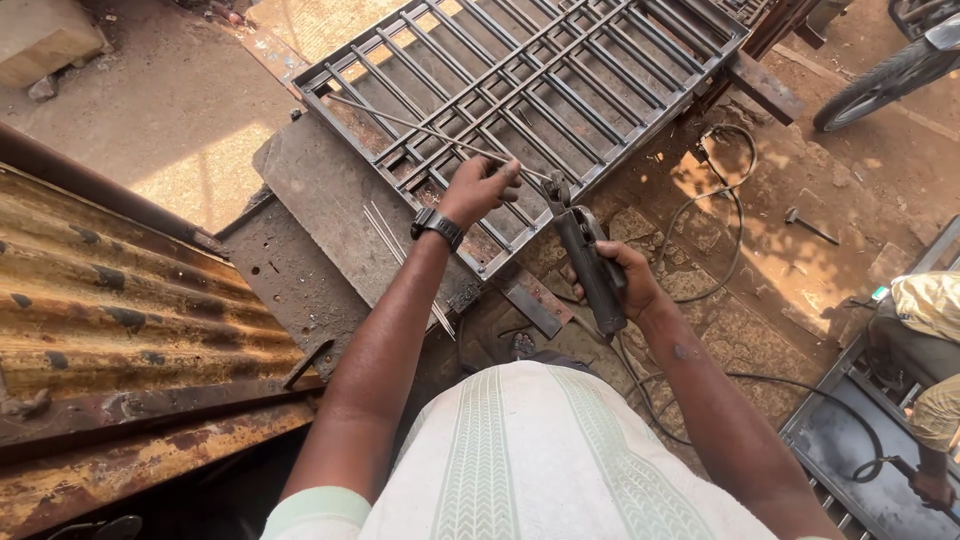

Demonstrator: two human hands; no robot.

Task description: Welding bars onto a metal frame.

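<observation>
My left hand (478,188), with a black watch on the wrist, pinches a thin welding rod (420,128) that runs up-left across the metal grille (540,80). My right hand (625,280) grips a dark electrode holder (585,255), whose jaws (556,190) meet the rod's near end. A black cable (700,400) leads from the holder down past my right forearm. The grille of welded bars lies flat on a steel work surface in front of me.
A rusty corrugated sheet (120,300) lies at the left. A flat steel plate (320,190) with spare rods (395,245) sits beside the grille. A hammer (808,226) lies on the ground at right. Another person (930,350) crouches at the right edge. A bike wheel (880,75) stands top right.
</observation>
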